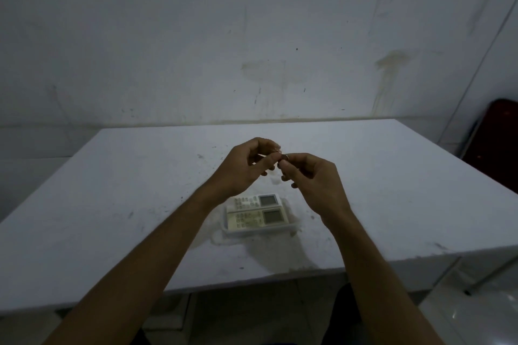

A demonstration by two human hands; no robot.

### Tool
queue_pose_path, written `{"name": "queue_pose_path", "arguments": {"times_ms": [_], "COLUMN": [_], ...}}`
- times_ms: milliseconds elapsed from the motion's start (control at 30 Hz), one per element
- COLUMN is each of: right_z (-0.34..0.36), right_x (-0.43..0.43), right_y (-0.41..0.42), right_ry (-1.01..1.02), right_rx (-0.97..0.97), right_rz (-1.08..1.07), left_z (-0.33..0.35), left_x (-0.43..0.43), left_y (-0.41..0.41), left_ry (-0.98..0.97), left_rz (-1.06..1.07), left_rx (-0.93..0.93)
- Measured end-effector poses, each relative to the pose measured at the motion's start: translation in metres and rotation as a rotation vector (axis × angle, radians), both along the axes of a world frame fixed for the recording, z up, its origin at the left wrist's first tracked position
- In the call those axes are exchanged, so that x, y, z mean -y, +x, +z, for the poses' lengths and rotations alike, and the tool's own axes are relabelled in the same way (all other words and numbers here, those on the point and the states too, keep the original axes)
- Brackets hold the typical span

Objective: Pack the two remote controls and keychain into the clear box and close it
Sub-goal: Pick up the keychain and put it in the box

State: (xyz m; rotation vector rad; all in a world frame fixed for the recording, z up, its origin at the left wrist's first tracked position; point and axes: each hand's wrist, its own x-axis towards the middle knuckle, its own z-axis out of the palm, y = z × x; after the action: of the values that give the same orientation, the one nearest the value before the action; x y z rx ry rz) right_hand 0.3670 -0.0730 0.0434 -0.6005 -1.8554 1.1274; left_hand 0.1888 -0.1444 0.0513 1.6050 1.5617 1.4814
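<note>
**Two remotes boxed, keychain between my hands**

Two remote controls lie side by side in the clear box (259, 230) on the white bench (112, 204), their small grey screens toward the right end and their button rows toward the left. The far remote (256, 201) sits just behind the near remote (256, 220), touching or almost touching along their long edges; my left wrist hides the far one's left end. The box is low and transparent, so I see mostly its pale rim around the remotes. I cannot make out a lid on it.

Both my hands are raised above the bench, beyond the box, meeting in the middle. My left hand (246, 165) is curled, thumb and forefinger pinched together at the top. My right hand (314, 176) faces it, fingers (288, 168) bent inward and closed on a small dark item. Between the two pinches sits the keychain (281, 154), a tiny metallic thing with a ring; the light is dim and it is too small for me to tell its shape. Both hands grip it, clear of the box and the bench.

The bench surface is scuffed and speckled. A stained pale wall (252, 36) stands behind it, and a dark red chair (496, 143) shows at the right edge.
</note>
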Motion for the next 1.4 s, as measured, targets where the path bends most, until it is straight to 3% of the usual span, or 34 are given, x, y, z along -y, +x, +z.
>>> {"name": "queue_pose_path", "arguments": {"times_ms": [167, 500, 700, 900, 1000, 1167, 1300, 1400], "right_z": [-0.007, -0.019, -0.015, -0.01, -0.005, -0.006, -0.014, -0.01], "right_x": [-0.002, 0.001, -0.002, -0.009, -0.019, -0.037, -0.037, -0.034], "right_y": [0.001, 0.008, 0.009, 0.015, 0.02, 0.019, 0.013, 0.008], "right_ry": [0.012, 0.089, 0.113, 0.17, 0.264, 0.302, 0.171, -0.007], "right_rx": [0.023, 0.096, 0.102, 0.271, 0.39, 0.526, 0.459, 0.315], "right_rz": [-0.023, -0.061, -0.039, 0.079, 0.091, 0.053, -0.017, 0.009], "left_z": [-0.007, -0.018, -0.016, -0.013, -0.017, -0.039, -0.064, -0.07], "left_x": [0.004, 0.001, -0.001, 0.004, 0.012, 0.015, 0.016, 0.015], "left_y": [-0.002, 0.006, 0.005, 0.004, 0.006, 0.005, 0.001, 0.0], "left_ry": [-0.044, -0.177, -0.319, -0.387, -0.337, -0.185, -0.239, -0.253], "left_rz": [0.004, -0.123, -0.16, -0.199, -0.192, 0.139, 0.122, 0.139], "left_rx": [0.068, 0.63, 0.587, 0.498, 0.323, -0.319, -0.69, -0.771]}}
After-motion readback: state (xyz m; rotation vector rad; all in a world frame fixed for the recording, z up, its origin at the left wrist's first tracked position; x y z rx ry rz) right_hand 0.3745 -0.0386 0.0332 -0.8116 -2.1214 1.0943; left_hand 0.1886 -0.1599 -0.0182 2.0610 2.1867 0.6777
